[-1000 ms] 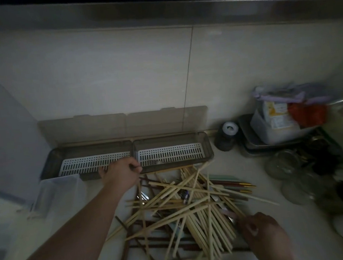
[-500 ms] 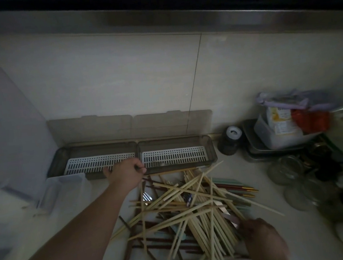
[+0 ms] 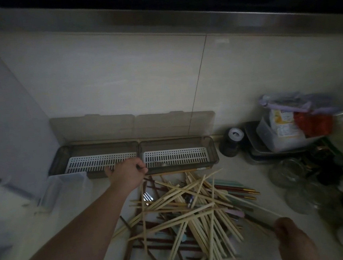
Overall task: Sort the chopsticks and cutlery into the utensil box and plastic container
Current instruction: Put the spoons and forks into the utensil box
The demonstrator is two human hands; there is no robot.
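Observation:
The grey utensil box point(image 3: 212, 153) lies along the wall with its lid open, holding two white slotted trays. My left hand point(image 3: 128, 173) is at the box's front edge, fingers curled round a thin dark handle; a metal cutlery piece point(image 3: 159, 163) lies in the right compartment just beyond the fingers. A tangled pile of pale and dark chopsticks point(image 3: 183, 207) covers the counter, with a fork point(image 3: 147, 196) in it. My right hand point(image 3: 289, 235) grips a pale chopstick point(image 3: 256, 207) at the pile's right edge. The clear plastic container point(image 3: 63, 189) stands at the left.
Coloured chopsticks with gold tips point(image 3: 240, 190) lie right of the pile. A dark jar point(image 3: 231, 143), a metal tray with a food tub point(image 3: 279, 139) and glass jars point(image 3: 288, 173) crowd the right side. Tiled wall stands close behind the box.
My right hand has moved right and away from the pile, drawing a pale chopstick with it. My left hand stays at the box's front edge.

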